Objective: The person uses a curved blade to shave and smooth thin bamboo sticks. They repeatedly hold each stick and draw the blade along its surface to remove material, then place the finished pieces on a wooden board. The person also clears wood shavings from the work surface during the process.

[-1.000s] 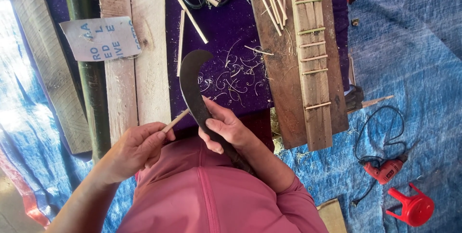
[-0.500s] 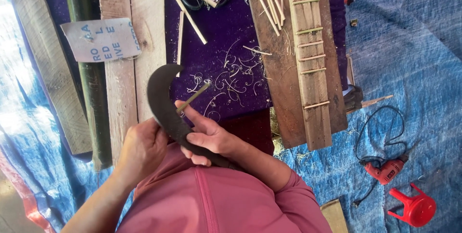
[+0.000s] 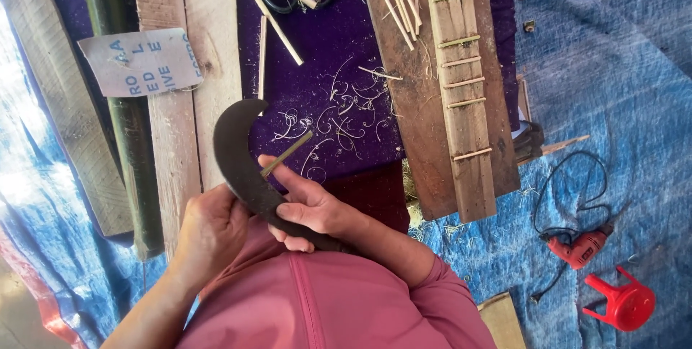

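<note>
Bamboo sliver point(image 3: 286, 154) pinched in right-hand fingers point(image 3: 288, 179) against the curved dark blade point(image 3: 238, 154), left hand point(image 3: 213, 226) closed behind it: mid-whittling, likely needing a steady, shallow draw next.

Pink long-sleeve top w/ front seam down centre; sleeves pushed up; forearms bare; no gloves, no rings visible.

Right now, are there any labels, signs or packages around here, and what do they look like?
Paper sign: upper left, lying across the green pole and a wooden plank; a pale grey, slightly creased rectangle with blue lettering.
No packages or screens show.
</note>
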